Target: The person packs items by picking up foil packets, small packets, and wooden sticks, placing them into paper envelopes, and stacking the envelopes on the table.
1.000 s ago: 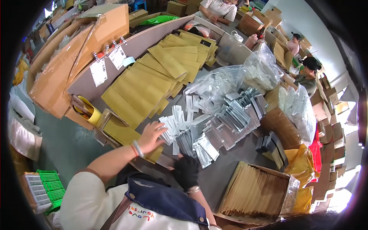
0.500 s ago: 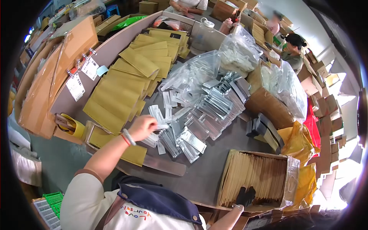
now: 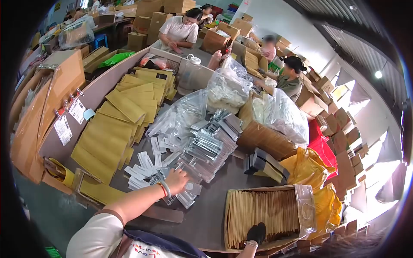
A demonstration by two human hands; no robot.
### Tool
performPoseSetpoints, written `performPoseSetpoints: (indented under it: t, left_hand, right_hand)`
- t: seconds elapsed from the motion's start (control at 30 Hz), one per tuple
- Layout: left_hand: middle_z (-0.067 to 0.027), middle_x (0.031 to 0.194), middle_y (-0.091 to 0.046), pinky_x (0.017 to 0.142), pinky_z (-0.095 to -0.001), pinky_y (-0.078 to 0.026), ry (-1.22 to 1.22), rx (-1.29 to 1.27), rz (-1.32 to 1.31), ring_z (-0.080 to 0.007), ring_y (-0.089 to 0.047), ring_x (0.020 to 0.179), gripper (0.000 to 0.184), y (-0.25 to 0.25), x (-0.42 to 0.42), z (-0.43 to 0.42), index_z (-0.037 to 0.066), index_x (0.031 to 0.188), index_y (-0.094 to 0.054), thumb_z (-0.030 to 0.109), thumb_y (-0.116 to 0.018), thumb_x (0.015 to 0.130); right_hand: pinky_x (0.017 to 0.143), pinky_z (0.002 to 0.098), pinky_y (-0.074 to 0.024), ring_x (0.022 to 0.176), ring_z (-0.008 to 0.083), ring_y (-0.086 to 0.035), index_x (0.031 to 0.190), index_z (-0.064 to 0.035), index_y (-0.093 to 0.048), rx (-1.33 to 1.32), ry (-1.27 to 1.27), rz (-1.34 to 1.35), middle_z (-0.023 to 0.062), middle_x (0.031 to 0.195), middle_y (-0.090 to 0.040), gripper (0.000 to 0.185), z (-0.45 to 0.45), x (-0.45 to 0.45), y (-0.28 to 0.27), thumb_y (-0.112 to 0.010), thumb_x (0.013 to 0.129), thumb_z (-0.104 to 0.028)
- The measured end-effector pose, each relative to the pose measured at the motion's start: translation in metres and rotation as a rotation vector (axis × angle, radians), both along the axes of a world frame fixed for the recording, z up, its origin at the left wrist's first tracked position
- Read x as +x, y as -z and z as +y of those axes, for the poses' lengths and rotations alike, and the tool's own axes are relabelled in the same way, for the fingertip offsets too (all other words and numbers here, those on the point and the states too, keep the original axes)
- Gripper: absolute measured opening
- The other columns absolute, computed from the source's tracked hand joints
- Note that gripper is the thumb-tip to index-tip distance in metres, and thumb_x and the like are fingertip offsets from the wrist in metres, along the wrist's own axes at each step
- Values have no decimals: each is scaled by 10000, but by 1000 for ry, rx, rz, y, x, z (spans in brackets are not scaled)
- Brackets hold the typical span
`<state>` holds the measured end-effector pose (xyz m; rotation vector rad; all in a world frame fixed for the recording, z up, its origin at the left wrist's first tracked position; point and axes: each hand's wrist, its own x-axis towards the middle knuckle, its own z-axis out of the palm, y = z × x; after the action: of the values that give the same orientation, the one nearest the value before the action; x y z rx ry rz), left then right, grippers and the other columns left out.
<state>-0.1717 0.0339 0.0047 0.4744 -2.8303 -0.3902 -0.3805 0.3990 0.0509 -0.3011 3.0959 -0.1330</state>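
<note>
Left hand (image 3: pixel 176 180): half-curled over packets (image 3: pixel 206 146), centre; grip we cannot tell.
Right hand (image 3: pixel 257 233): gloved, at brown stack (image 3: pixel 262 208), lower right; hold unclear.
Brown stack: on edge, likely for easy reach.

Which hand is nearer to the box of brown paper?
Right: the right hand is over the near part of the box. The left hand is apart from it, to its left, at the silvery packets.

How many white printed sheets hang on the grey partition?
2: one sheet nearer the yellow container, the other sheet beside the light-blue tag. More could be hidden behind these.
</note>
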Motion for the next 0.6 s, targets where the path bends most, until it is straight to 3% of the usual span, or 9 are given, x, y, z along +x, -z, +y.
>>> performPoseSetpoints:
  t: [0.07, 0.13, 0.17, 0.27, 0.33, 0.4, 0.43, 0.53, 0.6]
  left_hand:
    - [-51, 994, -625, 824, -422, -416, 0, -3, -1, -246, -574, 1005, 243, -4, 3, -2, 129, 941, -644, 237, -726, 740]
    - [-84, 867, -656, 733, -415, -455, 14, 294, 69, -270, -638, 851, 226, -8, 13, -1, 108, 916, -649, 230, -730, 744]
    - [-112, 765, -656, 665, -426, -473, 42, 398, 223, -304, -653, 738, 238, -11, 26, 2, 94, 910, -650, 233, -739, 739]
    - [-122, 769, -660, 646, -432, -480, 77, 630, 81, -312, -660, 734, 235, -34, 84, 15, 90, 892, -652, 238, -746, 734]
    - [-73, 820, -654, 800, -424, -454, 34, 391, -152, -289, -613, 879, 222, -19, 117, 33, 110, 851, -665, 259, -758, 715]
    - [-42, 936, -635, 881, -423, -413, -48, 351, -168, -275, -559, 971, 313, -18, 140, 48, 131, 941, -691, 280, -782, 681]
    - [-42, 936, -635, 881, -423, -413, -67, 360, -182, -275, -559, 971, 313, -17, 152, 48, 131, 941, -691, 280, -782, 681]
    - [-53, 1066, -603, 906, -424, -404, -151, 365, 102, -284, -536, 1023, 504, -25, 184, 49, 131, 1077, -680, 308, -817, 626]
    - [-77, 1120, -586, 925, -429, -399, -224, 65, 16, -299, -524, 1032, 654, -43, 209, 45, 104, 1160, -645, 318, -840, 574]
  right_hand:
    - [888, 443, -465, 1038, 402, -583, 1088, 38, -603, 74, -14, -17, 246, 1076, -612, 305, 7, -7, 11, -520, 860, -147]
    - [862, 431, -465, 982, 376, -594, 1069, 55, -597, -507, 53, 289, 240, 1005, -613, 274, 25, -15, 42, -519, 858, -103]
    - [862, 431, -465, 982, 376, -594, 1069, 55, -597, -496, 50, 281, 240, 1005, -613, 274, 24, -11, 37, -519, 858, -103]
    - [824, 385, -466, 944, 335, -598, 1055, 70, -595, -425, -311, 229, 200, 988, -625, 241, -4, 24, -3, -532, 859, -54]
    - [808, 365, -472, 934, 330, -607, 1027, 49, -618, -363, -530, 50, 182, 986, -633, 195, -39, 55, -11, -531, 871, -30]
    - [773, 379, -481, 865, 345, -612, 1054, -42, -657, -411, -689, -142, 170, 893, -622, 194, -92, 99, -10, -556, 903, -111]
    - [745, 402, -487, 862, 340, -618, 1092, -114, -676, -339, -849, -205, 148, 869, -628, 216, -108, 110, 0, -580, 909, -177]
    - [695, 427, -488, 814, 337, -617, 1098, -166, -685, -460, -992, -377, 129, 814, -618, 228, -131, 147, 11, -605, 889, -204]
    - [661, 438, -485, 770, 317, -614, 1106, -196, -687, -241, -1145, -332, 116, 795, -611, 254, -139, 153, 29, -639, 857, -212]
